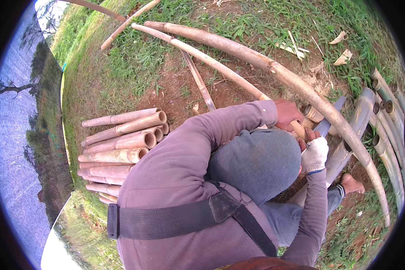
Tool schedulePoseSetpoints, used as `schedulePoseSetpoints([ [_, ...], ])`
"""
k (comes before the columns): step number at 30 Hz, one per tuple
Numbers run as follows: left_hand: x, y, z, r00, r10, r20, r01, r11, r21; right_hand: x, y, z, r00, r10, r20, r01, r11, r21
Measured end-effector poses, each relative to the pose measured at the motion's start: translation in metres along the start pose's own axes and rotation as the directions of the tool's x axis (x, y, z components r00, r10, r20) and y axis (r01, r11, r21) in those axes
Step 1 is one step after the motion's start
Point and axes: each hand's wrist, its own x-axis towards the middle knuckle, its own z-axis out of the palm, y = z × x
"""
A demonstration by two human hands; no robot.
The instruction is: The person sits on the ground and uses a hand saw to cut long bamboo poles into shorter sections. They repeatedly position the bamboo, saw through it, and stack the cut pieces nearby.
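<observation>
Left to right. The stacked bamboo lengths (121, 139) lie well apart from the work, best left there so that the blade has room. A bent worker in a grey cap (256, 162) attends to a short, pale bamboo piece (298, 129), located between the worker's two hands. The worker's bare left hand (287, 114) appears curled about its upper end; a firm hold, clear of the cutting line, would steady it. The worker's gloved right hand (315, 155) has its fingers bent inward beside the lower end; whether they grasp the piece or a tool handle cannot be told. Just beyond, a grey blade (322, 127), saw or knife, would call for short, controlled strokes and a well-supported workpiece. The camera wearer's own hands do not show, so their fingers' state cannot be told.

The bamboo piece is straw-coloured, smooth-looking and partly hidden by fingers. Farther right, the bundled poles (389, 135) are greyer and hollow-ended.
</observation>
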Motion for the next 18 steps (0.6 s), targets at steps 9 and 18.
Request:
schedulePoseSetpoints([
  [9, 0.031, -0.009, -0.008, 0.999, -0.007, 0.046, 0.008, 1.0, -0.025, 0.013, 0.023, -0.005, 0.999, 0.006, -0.04, -0.003, 0.995, 0.097],
  [18, 0.045, -0.022, -0.021, 0.995, -0.048, 0.084, 0.052, 0.998, -0.047, 0.034, 0.036, -0.002, 0.997, 0.069, 0.047, -0.074, 0.989, 0.126],
])
